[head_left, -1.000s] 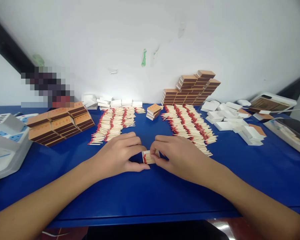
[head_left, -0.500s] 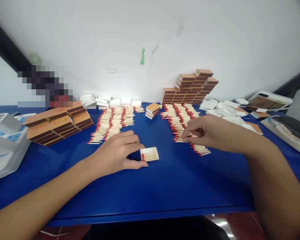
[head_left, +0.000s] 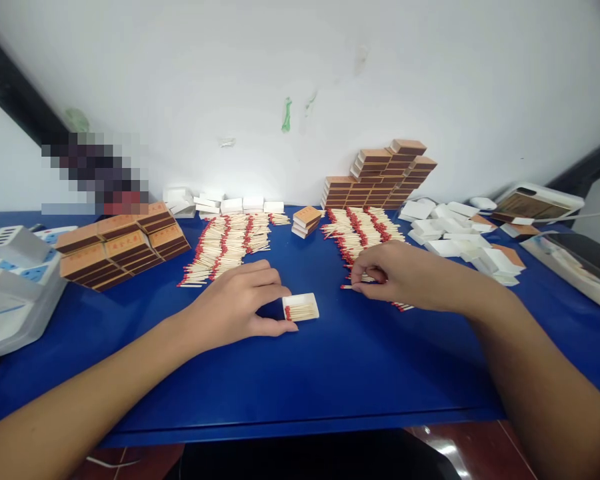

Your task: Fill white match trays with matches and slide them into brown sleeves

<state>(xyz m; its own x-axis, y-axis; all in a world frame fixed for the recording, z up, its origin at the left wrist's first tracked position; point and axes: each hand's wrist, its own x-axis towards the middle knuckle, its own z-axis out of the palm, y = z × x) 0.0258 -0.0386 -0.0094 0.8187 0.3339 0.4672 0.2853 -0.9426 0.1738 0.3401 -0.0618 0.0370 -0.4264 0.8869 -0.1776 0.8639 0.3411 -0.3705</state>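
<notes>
On bench [head_left: 330, 373] centre, L hand [head_left: 235, 303] pinches white tray [head_left: 301, 307], long axis 3–9 o'clock; R hand [head_left: 395, 277], at tray's 3 o'clock, pinches matches [head_left: 347, 287]; L nearer.

No legible text, faint red print on the brown matchbox tops [head_left: 123, 244] too small to read

Pixelated patch [head_left: 93, 172] masks object by wall. Right hand [head_left: 397, 277] covers near end of match row [head_left: 367, 230]; count of pinched matches [head_left: 347, 287] unreadable. Power strip [head_left: 15, 293] cut by left edge.
</notes>
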